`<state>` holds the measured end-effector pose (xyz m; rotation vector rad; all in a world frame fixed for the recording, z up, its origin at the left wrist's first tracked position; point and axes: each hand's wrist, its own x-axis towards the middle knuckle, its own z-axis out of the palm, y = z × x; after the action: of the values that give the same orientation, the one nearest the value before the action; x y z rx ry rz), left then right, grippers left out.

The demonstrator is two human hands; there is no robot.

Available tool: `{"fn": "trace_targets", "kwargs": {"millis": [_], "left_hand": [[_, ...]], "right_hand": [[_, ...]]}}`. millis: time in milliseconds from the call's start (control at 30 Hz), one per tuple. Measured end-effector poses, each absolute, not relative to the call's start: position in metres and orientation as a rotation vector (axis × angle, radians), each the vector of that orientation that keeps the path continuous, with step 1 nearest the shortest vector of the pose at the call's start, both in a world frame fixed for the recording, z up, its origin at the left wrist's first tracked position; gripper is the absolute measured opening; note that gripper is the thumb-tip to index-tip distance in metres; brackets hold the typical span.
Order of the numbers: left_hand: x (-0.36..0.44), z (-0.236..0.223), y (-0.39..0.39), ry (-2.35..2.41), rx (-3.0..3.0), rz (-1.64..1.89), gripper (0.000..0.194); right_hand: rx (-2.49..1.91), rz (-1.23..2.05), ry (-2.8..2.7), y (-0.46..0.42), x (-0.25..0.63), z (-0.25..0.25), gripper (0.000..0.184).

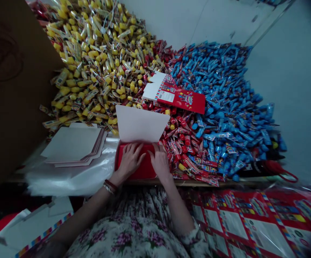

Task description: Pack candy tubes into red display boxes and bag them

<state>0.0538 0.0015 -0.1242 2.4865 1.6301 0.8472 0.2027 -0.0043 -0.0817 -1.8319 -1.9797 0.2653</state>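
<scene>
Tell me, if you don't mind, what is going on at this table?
A person has both hands pressed on a red folded carton, whose white flap stands up beyond them. Another printed red carton lies open on loose wrapped sweets: yellow, blue and red, heaped across the table. To the left, a stack of flat cartons sits on clear plastic sheeting. Printed red sheets lie by the person's right side.

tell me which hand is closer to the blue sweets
Right. The right hand rests on the red carton, closer to the blue wrapped sweets; the left hand rests beside it, farther away.
</scene>
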Motion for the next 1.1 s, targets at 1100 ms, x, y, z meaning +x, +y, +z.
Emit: {"fn": "trace_targets", "kwargs": {"millis": [1100], "left_hand": [[0.073,-0.136,0.032,1.155,2.614,0.744,0.031]], "right_hand": [[-1.853,0.814,-1.644,-0.049,0.218,-0.111,0.055]]}}
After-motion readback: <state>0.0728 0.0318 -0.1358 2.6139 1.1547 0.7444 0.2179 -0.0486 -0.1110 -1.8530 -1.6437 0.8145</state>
